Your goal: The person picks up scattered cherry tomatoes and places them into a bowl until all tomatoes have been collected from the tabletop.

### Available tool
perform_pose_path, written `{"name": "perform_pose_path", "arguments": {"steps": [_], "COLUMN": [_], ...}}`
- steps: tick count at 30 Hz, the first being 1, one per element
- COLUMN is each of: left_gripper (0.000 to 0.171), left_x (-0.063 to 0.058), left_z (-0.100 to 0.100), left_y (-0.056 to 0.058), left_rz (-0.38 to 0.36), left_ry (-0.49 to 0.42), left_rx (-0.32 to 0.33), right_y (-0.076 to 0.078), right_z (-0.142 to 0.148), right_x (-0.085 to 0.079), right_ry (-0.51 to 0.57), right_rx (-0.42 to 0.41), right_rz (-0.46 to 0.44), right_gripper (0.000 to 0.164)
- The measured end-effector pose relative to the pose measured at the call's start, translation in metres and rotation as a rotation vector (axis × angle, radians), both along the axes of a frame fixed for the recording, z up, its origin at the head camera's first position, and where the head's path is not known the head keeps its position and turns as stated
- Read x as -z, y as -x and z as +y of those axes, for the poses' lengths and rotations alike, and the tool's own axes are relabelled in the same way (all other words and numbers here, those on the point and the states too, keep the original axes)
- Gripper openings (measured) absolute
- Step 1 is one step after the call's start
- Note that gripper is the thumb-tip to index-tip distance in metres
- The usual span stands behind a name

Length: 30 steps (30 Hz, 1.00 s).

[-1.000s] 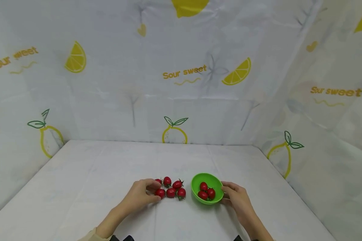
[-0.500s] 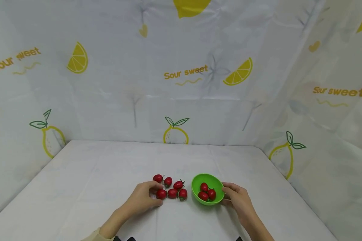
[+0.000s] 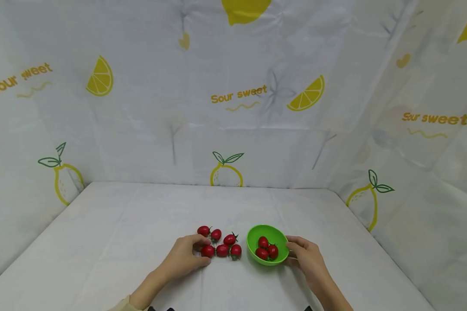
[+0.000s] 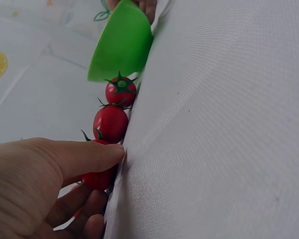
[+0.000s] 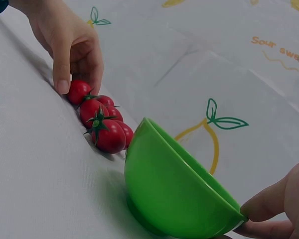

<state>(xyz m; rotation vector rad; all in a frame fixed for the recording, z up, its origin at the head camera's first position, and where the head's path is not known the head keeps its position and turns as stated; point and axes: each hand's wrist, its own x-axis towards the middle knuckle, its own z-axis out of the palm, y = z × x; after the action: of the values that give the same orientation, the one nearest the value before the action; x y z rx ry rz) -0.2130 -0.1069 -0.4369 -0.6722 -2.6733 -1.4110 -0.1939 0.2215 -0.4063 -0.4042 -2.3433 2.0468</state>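
Note:
At the near left corner of a group of red cherry tomatoes, my left hand (image 3: pixel 183 258) pinches one cherry tomato (image 3: pixel 208 251) between thumb and fingers. In the left wrist view the thumb (image 4: pixel 97 158) lies across this tomato (image 4: pixel 100 180), with the other fingers on its far side. My right hand (image 3: pixel 306 261) grips the right rim of a green bowl (image 3: pixel 278 236), thumb and fingers on either side of the rim. Three cherry tomatoes (image 3: pixel 262 253) lie inside the bowl. From the right wrist view, the bowl's outer wall (image 5: pixel 174 189) hides its contents.
Several more cherry tomatoes (image 3: pixel 230 239), with green stems, lie in two loose rows between the left hand and the bowl. A white cloth covers the table (image 3: pixel 140 216). Behind it rises a white curtain (image 3: pixel 140 129) printed with lemons.
My left hand has shifted slightly down, uncovering the far left tomato and closing round the near one. The right hand and the bowl stay in place.

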Motion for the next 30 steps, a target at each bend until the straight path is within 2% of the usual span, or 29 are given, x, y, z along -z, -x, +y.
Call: {"name": "perform_pose_path", "arguments": {"steps": [8,16,25,30], "left_gripper": [0.035,0.033,0.03,0.028], "left_x": [0.0003,0.001,-0.0002,-0.0016], "left_z": [0.0014,0.0013,0.0014,0.0023], "left_y": [-0.0011,-0.0005,-0.0002,-0.0009], "left_rz": [-0.011,0.008,-0.005,0.023], "left_ry": [0.017,0.008,0.02,0.002], "left_rx": [-0.023,-0.019,-0.019,-0.026], "right_y": [-0.0008,-0.0015,-0.0019,-0.0015], "right_z": [0.0,-0.0006,-0.0012,-0.0008], "right_x": [-0.0008,-0.001,-0.0015,-0.0011], "right_ry": [-0.003,-0.001,0.003,0.005], "right_rx": [0.001,0.007,0.007,0.007], "right_rz": [-0.005,0.002,0.009,0.002], "right_gripper": [0.038,0.036,0.036,0.035]}}
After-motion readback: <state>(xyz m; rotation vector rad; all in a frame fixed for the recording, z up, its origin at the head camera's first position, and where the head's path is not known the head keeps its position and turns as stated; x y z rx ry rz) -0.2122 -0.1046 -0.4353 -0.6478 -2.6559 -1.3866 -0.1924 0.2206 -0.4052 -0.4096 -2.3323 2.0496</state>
